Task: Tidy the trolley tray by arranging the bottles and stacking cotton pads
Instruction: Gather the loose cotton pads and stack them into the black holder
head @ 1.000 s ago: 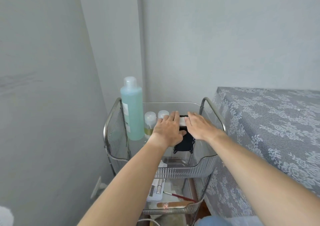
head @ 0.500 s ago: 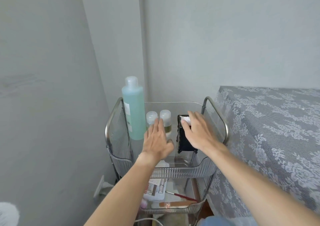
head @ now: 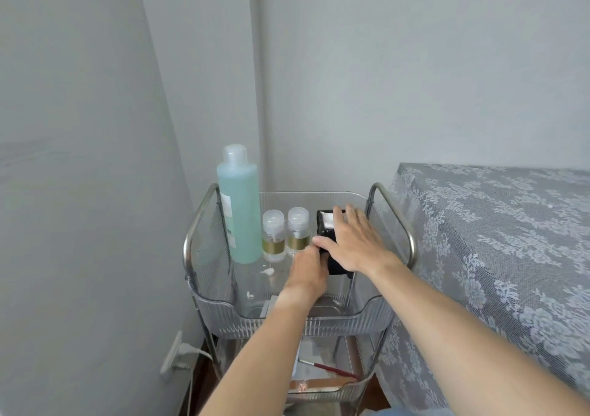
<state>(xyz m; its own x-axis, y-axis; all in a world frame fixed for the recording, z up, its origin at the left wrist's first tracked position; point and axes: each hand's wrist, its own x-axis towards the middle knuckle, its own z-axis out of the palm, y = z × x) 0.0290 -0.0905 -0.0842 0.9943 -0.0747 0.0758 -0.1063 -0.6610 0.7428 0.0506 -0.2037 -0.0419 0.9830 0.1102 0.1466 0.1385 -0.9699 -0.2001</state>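
**Both hands at black holder in top tray**

A black holder (head: 332, 256) with white cotton pads (head: 328, 221) was covered by the right hand (head: 357, 243), fingers spread flat; grip could not be told. The left hand (head: 309, 268) was pinched on its near edge. A tall green bottle (head: 239, 211) and two small bottles (head: 285, 235) were lined up upright along the tray (head: 319, 323) back-left.

Black holder (head: 333, 264) mostly behind hands.

soft, even daylight, cool and grey, hardly any shadows. the right hand (head: 354, 243) is blurred at its fingertips. walls bow outward at the edges from the wide lens.
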